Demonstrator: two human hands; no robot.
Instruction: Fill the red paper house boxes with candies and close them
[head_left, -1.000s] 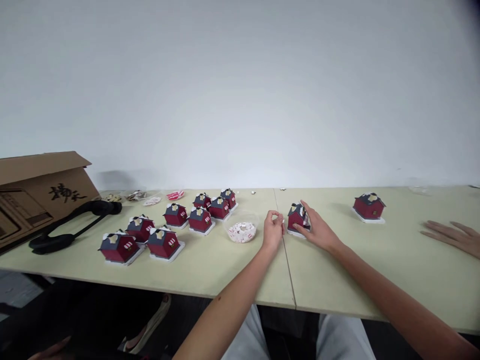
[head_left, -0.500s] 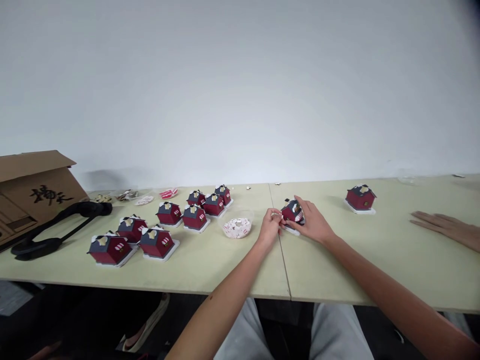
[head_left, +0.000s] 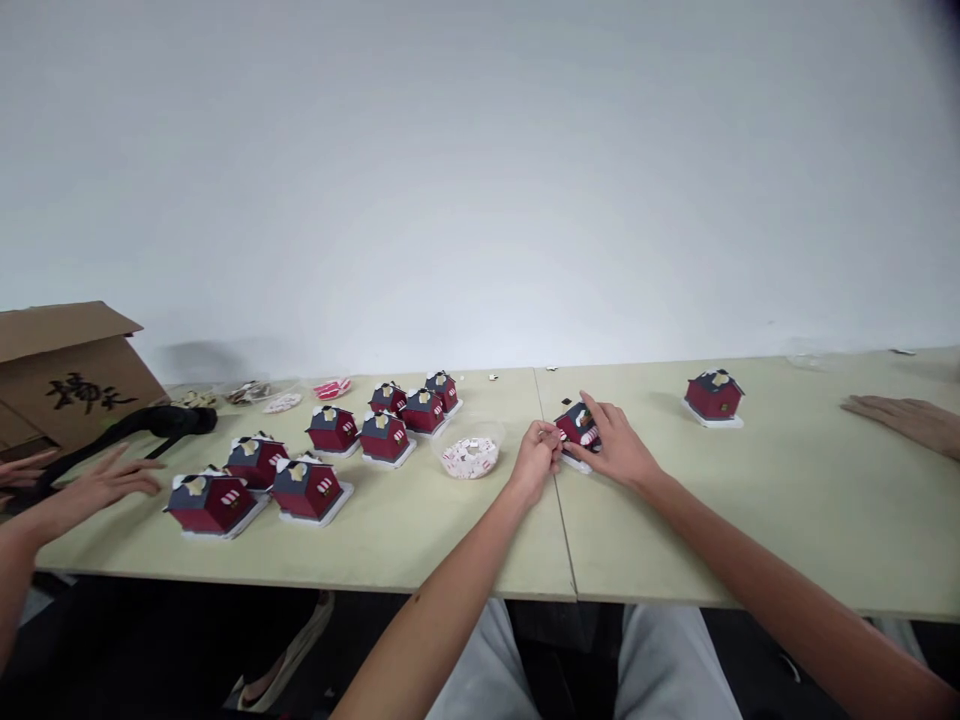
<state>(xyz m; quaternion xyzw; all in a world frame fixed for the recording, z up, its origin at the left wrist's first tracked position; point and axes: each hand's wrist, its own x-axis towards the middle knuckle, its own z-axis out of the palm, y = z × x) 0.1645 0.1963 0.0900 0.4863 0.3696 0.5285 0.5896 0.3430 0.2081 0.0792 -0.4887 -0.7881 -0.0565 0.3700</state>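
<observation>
In the head view, the right hand is wrapped around a small red model house lying tilted on the table, just right of the clear bowl of striped pieces, while the left hand pinches closed at the house's near wall; what it pinches is too small to tell. The step in hand looks like fitting a small trim piece, and the next move calls for steady pressure while the right hand braces the house.
</observation>
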